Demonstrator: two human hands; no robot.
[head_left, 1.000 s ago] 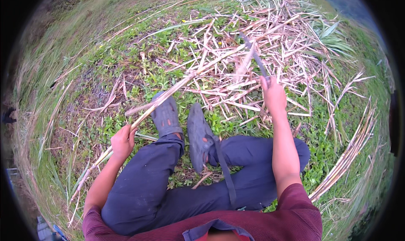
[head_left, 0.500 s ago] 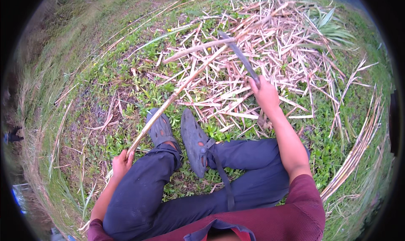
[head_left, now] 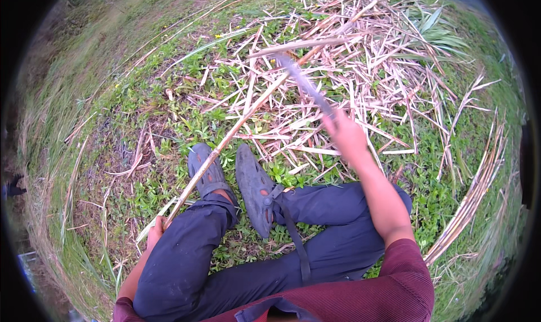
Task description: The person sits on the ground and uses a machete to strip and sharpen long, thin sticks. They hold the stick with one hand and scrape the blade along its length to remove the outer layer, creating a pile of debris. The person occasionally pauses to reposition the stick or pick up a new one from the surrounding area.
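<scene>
Low at the left, beside my left knee, my left hand (head_left: 156, 231) is closed around the near end of a long, pale cane stalk (head_left: 234, 129). The stalk slants away over my left shoe to the far pile. My right hand (head_left: 346, 137) grips a long, narrow knife (head_left: 307, 86), its blade blurred and pointing up and left. Its tip end lies close to the stalk's far part; whether they touch I cannot tell. Just beyond the blade is a peeled strip (head_left: 298, 46), nearly level. I cannot make out whether it is still joined to the stalk.
A wide heap of pale sheath strips (head_left: 389, 68) covers the ground ahead, with green leaves (head_left: 434, 26) at its far right. A bundle of slim stalks (head_left: 470, 195) lies at the right. My dark shoes (head_left: 253, 189) rest on low green plants.
The knife and my right hand have shifted left and slightly down. My left hand has dropped a little down and left with the stalk. The peeled strip has swung right and lies flatter.
</scene>
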